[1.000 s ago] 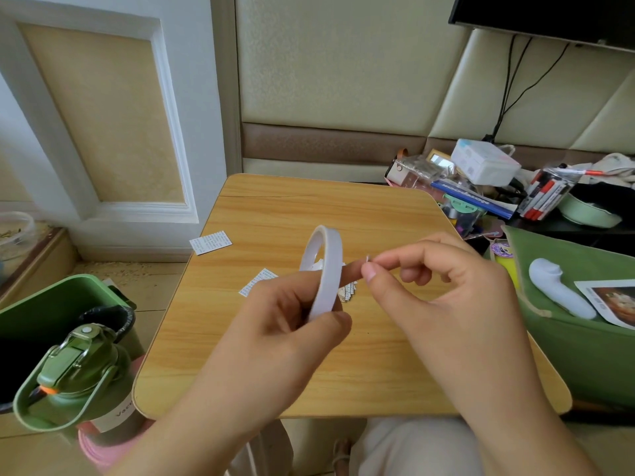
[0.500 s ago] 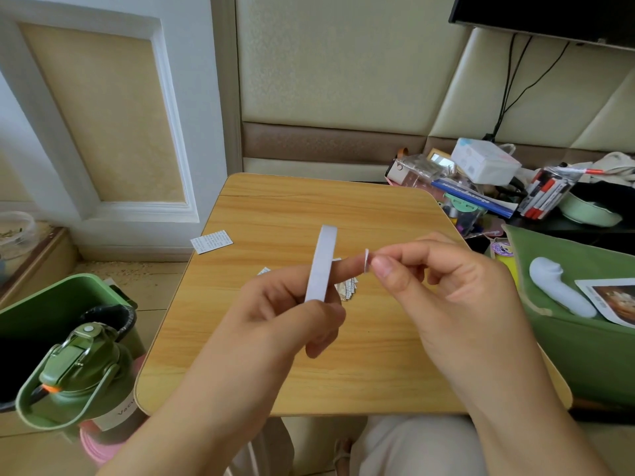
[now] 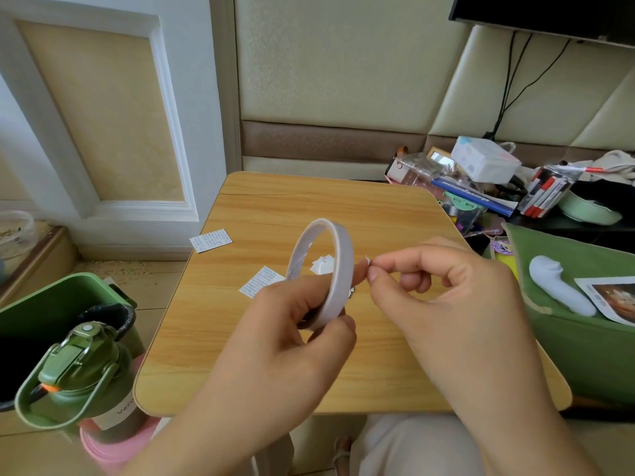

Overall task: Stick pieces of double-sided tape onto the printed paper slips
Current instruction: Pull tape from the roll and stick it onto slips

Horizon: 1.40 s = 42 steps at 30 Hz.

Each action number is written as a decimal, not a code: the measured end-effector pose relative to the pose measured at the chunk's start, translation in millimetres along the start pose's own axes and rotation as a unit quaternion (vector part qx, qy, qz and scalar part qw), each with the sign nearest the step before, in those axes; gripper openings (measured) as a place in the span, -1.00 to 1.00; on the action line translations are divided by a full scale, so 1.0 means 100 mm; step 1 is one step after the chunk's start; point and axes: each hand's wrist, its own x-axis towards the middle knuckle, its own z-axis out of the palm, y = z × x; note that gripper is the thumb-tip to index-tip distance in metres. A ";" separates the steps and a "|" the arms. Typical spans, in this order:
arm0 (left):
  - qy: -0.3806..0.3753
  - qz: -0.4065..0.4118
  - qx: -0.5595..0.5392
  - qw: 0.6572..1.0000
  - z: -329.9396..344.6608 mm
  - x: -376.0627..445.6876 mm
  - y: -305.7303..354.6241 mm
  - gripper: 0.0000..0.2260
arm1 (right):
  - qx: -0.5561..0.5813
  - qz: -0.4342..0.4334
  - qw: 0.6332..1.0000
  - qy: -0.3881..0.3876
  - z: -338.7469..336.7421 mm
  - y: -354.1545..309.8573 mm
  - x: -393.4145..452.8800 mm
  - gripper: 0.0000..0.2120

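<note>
1. The left hand holds the tape roll up over the table. The thumb and fingers curl around the bottom of the ring.
2. The roll is a thin white ring. It stands on its edge, tilted a bit, so you can look through the hole.
3. The right hand is just beside the roll. Its thumb and first finger pinch a tiny white tape end at the side of the ring. The other fingers are curled in.
4. Under the hands, on the wood table, lies 1 printed paper slip next to a small pile of white slips. The pile is partly hidden by the ring.
5. Another printed slip lies by itself near the left edge of the table, well apart from the rest.
6. On the floor to the left stand a green bottle and a green bin.
7. To the right lies a green cushion with a white thing on it. Behind it is a messy heap with marker pens.
</note>
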 end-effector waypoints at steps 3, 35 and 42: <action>0.003 -0.028 -0.042 0.999 -0.02 0.01 0.01 -0.86 | -0.003 -0.003 1.000 0.001 0.00 0.01 0.00 -0.89; -0.021 -0.003 -0.105 0.994 -0.06 0.02 0.01 -0.82 | 0.035 0.003 0.999 -0.039 -0.07 -0.01 0.02 -0.92; 0.000 0.006 -0.004 1.000 -0.02 -0.01 0.00 -0.84 | 0.029 0.042 0.997 -0.063 -0.09 -0.06 0.03 -0.87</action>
